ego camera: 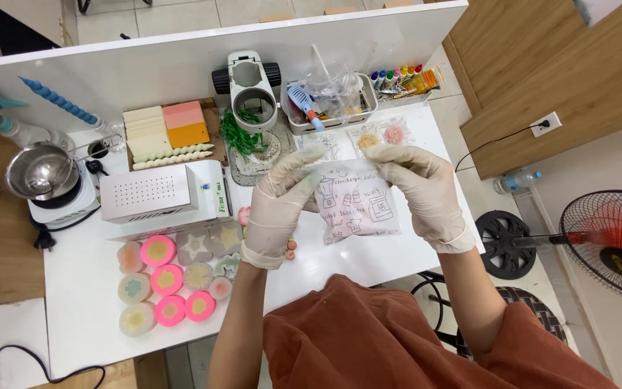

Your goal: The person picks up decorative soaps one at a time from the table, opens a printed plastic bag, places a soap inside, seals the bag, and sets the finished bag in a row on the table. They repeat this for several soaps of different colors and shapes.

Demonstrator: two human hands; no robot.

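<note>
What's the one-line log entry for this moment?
left gloved hand: grips bag's left edge | right gloved hand: grips right edge | small clear printed plastic bag: held above white table

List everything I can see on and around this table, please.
Bag: one, clear with printed drawings, held above the table's near edge.
Round and star moulds: about a dozen, pink, grey and cream, table's near left.
Sealer box: one, white, centre left.
Metal pot: one, silver, on a white base, far left.
Wax sheets: one stack, cream, pink and orange, at the back.
Twisted candle: one, blue, back left.
Tray: one, white, holding tools, at the back.
Markers: several, mixed colours, back right.
Fan: one, black, floor at right.
Left hand: white glove, grip on the bag's left edge.
Right hand: white glove, grip on the bag's right edge.
</note>
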